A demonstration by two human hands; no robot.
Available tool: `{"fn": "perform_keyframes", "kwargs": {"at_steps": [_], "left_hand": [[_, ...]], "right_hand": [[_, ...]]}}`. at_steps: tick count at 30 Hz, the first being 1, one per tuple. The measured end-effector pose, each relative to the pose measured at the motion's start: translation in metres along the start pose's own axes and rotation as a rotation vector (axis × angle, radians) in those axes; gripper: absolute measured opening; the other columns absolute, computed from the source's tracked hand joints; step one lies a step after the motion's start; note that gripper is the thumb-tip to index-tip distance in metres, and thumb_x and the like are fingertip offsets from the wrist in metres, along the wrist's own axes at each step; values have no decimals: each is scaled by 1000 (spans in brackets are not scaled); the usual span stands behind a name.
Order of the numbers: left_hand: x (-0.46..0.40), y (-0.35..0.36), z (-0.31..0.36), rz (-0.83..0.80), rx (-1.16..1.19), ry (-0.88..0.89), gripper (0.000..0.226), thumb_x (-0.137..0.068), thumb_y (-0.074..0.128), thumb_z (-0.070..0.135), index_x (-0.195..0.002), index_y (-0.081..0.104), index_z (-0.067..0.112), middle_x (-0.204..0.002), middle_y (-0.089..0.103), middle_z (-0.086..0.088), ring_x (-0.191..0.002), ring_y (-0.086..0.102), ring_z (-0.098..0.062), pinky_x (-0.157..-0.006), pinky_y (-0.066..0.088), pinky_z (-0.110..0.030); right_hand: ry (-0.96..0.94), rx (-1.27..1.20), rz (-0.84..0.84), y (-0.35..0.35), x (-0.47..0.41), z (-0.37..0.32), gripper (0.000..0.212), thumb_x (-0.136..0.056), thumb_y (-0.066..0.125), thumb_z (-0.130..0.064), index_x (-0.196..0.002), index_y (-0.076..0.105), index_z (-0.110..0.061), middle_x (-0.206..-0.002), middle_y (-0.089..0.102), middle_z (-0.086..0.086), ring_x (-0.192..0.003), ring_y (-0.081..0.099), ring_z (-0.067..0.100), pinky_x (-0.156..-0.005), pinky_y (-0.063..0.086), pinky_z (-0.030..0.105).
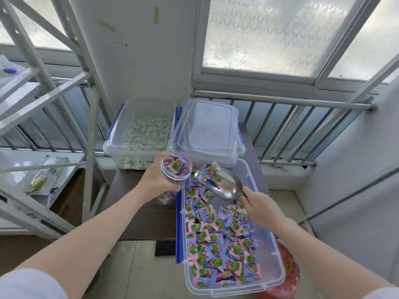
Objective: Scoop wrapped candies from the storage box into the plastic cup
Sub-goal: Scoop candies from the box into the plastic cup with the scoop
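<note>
My left hand (156, 178) grips a clear plastic cup (175, 171), tilted toward the scoop, with a few wrapped candies inside. My right hand (258, 203) holds the handle of a metal scoop (226, 185), whose tip sits beside the cup's rim. Two or three candies (210, 172) lie at the scoop's front end. Below both, the clear storage box (274, 253) with blue latches holds several pink, blue and green wrapped candies (222, 240).
A second clear box (112, 147) with pale green candies stands behind on the dark table (129, 210), next to stacked empty boxes with a lid (208, 128). A white metal rack (64, 130) is at left, a railing (302, 104) behind, a red object (289, 270) under the box.
</note>
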State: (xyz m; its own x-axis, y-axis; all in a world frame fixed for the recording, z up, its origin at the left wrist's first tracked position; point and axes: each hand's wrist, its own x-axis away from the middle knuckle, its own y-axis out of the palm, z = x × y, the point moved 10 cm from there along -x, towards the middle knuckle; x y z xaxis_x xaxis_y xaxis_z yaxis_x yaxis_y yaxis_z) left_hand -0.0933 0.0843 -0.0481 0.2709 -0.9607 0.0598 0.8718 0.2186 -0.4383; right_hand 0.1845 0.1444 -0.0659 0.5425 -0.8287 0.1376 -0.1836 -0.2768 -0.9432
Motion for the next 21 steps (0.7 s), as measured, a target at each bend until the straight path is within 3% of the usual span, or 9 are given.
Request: {"fn": "perform_keyframes", "kwargs": {"at_steps": [4,7,11,15,21], "left_hand": [[1,7,7,-32,-42,33,94,-48,88,13,-126,38,31,-121,57,7,-115,54,-10,-96,43,-31],[1,11,15,-59,-66,61,93,-48,86,12,-127,38,28,-119,56,8,-114,53,-10,-92,40,-28],[1,13,20,-79,-53,65,96,-45,82,18,-129,37,26,-117,53,15,-112,52,-7,-91,41,-26],[4,11,20,-67,-69,69,92,-51,86,6,-126,37,29,-112,55,19,-103,54,3,-82,43,-18],[6,5,8,-31,-27,51,94,-50,88,3,-127,40,27,-113,61,7,-103,60,-12,-89,49,-32]], "right_hand": [[-26,33,45,-55,0,-7,23,-100,39,-32,-93,49,-12,-88,68,14,-80,63,38,-67,48,44],[-114,144,-13,-92,-10,-34,21,-99,39,-35,-83,42,-23,-77,60,6,-73,59,32,-62,45,39],[-172,359,-106,-122,-35,-83,31,-96,39,-38,-78,52,-16,-68,53,0,-69,55,27,-58,39,32],[-257,504,-126,-136,-49,-134,29,-94,43,-30,-68,48,-16,-62,45,-4,-55,44,16,-48,29,25],[-285,578,-110,-142,-60,-151,26,-90,48,-28,-66,48,-17,-65,49,-1,-52,43,17,-48,29,24]]}}
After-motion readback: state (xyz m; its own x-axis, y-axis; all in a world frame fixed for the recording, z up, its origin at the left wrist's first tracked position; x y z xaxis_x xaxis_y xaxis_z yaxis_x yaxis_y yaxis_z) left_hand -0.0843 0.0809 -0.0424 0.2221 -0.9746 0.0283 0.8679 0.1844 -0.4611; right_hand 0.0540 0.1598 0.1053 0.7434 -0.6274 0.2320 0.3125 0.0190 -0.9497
